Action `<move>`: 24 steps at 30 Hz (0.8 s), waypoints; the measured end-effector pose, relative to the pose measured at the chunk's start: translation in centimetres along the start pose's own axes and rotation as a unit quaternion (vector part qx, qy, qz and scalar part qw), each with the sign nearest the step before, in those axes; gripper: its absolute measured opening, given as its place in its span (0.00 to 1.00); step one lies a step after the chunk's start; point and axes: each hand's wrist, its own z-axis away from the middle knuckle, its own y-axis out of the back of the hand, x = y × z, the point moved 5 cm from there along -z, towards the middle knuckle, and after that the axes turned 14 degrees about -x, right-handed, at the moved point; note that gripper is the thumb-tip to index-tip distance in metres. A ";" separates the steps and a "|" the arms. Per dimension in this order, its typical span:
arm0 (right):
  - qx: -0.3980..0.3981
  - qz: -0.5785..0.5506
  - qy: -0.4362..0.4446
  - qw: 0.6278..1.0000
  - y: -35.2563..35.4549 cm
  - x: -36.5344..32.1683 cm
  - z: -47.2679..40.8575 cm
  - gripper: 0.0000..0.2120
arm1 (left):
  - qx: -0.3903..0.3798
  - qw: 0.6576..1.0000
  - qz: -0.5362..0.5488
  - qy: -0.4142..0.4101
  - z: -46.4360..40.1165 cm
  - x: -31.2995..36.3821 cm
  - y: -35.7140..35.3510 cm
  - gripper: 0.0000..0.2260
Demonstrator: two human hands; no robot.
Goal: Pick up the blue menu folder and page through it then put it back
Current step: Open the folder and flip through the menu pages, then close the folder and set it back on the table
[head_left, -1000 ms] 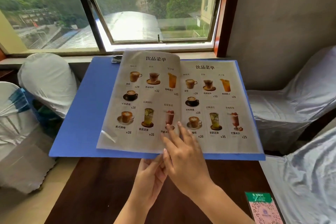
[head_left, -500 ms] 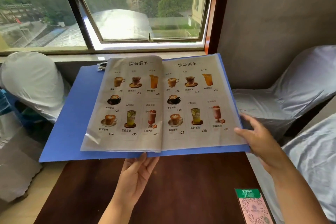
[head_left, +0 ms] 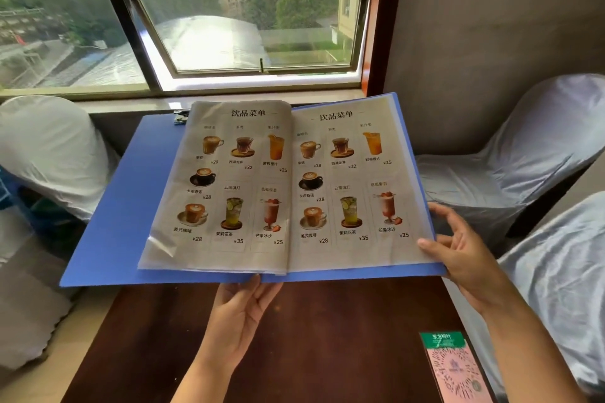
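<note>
The blue menu folder (head_left: 131, 206) lies open in the air above the dark table, showing two drink pages in clear sleeves. My left hand (head_left: 244, 311) is under its spine at the near edge, palm up, holding it from below. My right hand (head_left: 465, 255) grips the right cover's near corner, thumb lying on the right-hand page and fingers spread beside the edge. A metal clip (head_left: 180, 116) shows at the top of the left cover.
The dark wooden table (head_left: 311, 353) runs toward me, with a green and pink QR card (head_left: 453, 370) at its right edge. White-covered chairs stand at the left (head_left: 52, 154) and right (head_left: 510, 167). A window (head_left: 248, 20) is straight ahead.
My right hand left the middle of the pages, swung out to the right edge and has taken hold of the right cover's corner. The folder tilted slightly, right side up.
</note>
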 end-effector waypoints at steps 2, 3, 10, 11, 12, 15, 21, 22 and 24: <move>-0.001 0.003 0.009 1.000 -0.4 0.1 0.0 0.23 | 0.004 0.997 -0.073 -0.008 0.1 0.7 0.0 0.16; -0.002 0.001 0.016 1.000 -0.6 0.1 -0.1 0.24 | 0.002 0.993 -0.113 -0.015 0.2 1.1 0.0 0.16; -0.008 -0.032 0.053 0.998 -2.1 0.0 0.0 0.24 | -0.022 0.903 -0.425 -0.064 1.0 3.3 -1.8 0.20; -0.011 -0.033 0.057 0.998 -2.3 0.0 0.0 0.24 | -0.025 0.885 -0.460 -0.065 1.1 3.5 -1.9 0.20; -0.014 -0.034 0.060 0.998 -2.5 -0.1 0.0 0.25 | -0.029 0.868 -0.493 -0.058 1.3 3.7 -2.0 0.20; -0.016 -0.042 0.067 0.997 -2.8 0.0 0.0 0.24 | -0.094 0.881 -0.463 -0.011 1.4 4.3 -1.9 0.20; -0.039 -0.094 0.076 0.992 -3.7 0.3 0.3 0.25 | -0.082 0.979 -0.184 0.013 0.3 6.0 -1.6 0.18; -0.044 -0.096 0.079 0.991 -4.0 0.2 0.3 0.26 | -0.052 0.974 -0.220 0.031 -0.1 5.8 -1.3 0.16; -0.055 -0.082 0.092 0.991 -4.6 -0.1 0.4 0.26 | -0.036 0.957 -0.282 0.064 -0.5 5.0 -1.2 0.14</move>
